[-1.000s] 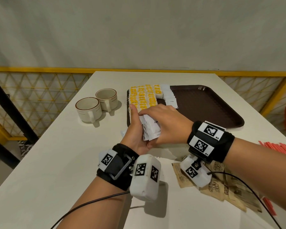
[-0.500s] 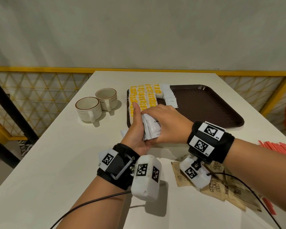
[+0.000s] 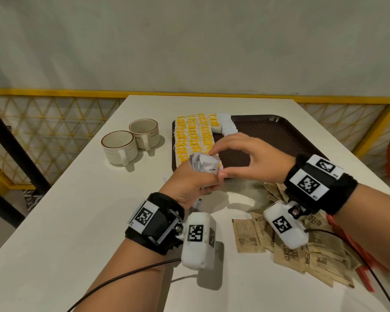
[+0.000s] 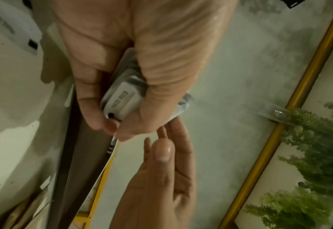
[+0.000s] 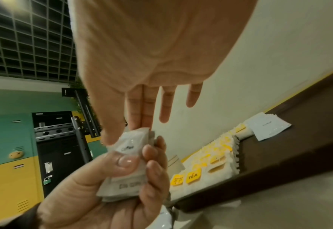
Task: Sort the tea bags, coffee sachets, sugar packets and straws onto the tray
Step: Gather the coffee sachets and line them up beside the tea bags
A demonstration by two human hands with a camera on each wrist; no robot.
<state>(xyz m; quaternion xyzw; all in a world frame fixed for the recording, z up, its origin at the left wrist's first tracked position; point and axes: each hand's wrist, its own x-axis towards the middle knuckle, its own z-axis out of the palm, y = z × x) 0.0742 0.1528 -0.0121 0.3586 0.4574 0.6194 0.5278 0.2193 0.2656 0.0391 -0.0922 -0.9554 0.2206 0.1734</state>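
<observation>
Gripping a stack of white coffee sachets (image 3: 206, 168) upright, the left hand (image 3: 190, 184) hovers at the near edge of the brown tray (image 3: 279, 136). Just beside it, the right hand (image 3: 252, 158) pinches the stack's front sachet between thumb and fingertips. Yellow tea bags (image 3: 193, 134) lie in rows on the tray's left side.

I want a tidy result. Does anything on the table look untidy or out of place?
Yes. The brown packets lie in a loose, overlapping heap on the table near the person, several crumpled and askew, unlike the neat tea bags on the tray.
</observation>
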